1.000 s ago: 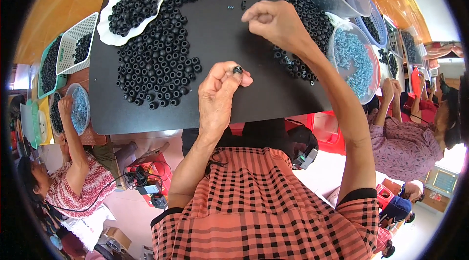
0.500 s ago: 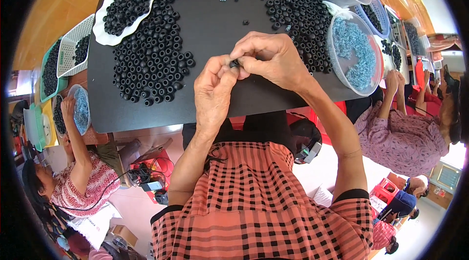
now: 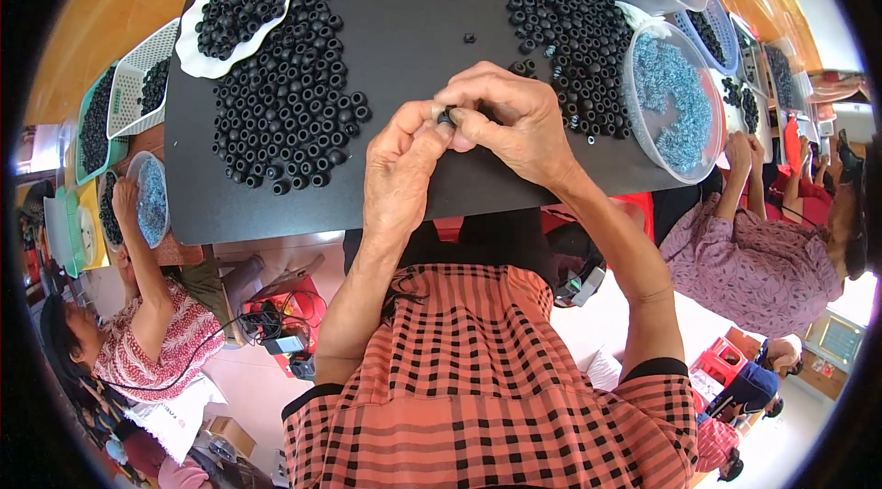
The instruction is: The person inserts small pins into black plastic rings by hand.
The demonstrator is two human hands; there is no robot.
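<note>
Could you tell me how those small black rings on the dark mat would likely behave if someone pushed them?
The black rings look small and probably light, so they would likely scatter. Most lie flat, hole up, so sliding seems likelier than rolling.

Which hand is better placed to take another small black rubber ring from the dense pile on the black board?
Probably the right hand: the dense pile of small black rubber rings lies just beyond its knuckles. The left hand sits farther away and pinches the small black ring both hands hold.

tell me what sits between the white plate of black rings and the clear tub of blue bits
In the head view, loose black rings are heaped on the black mat between the white plate and the clear tub, with a bare strip of mat mid-way.
</note>
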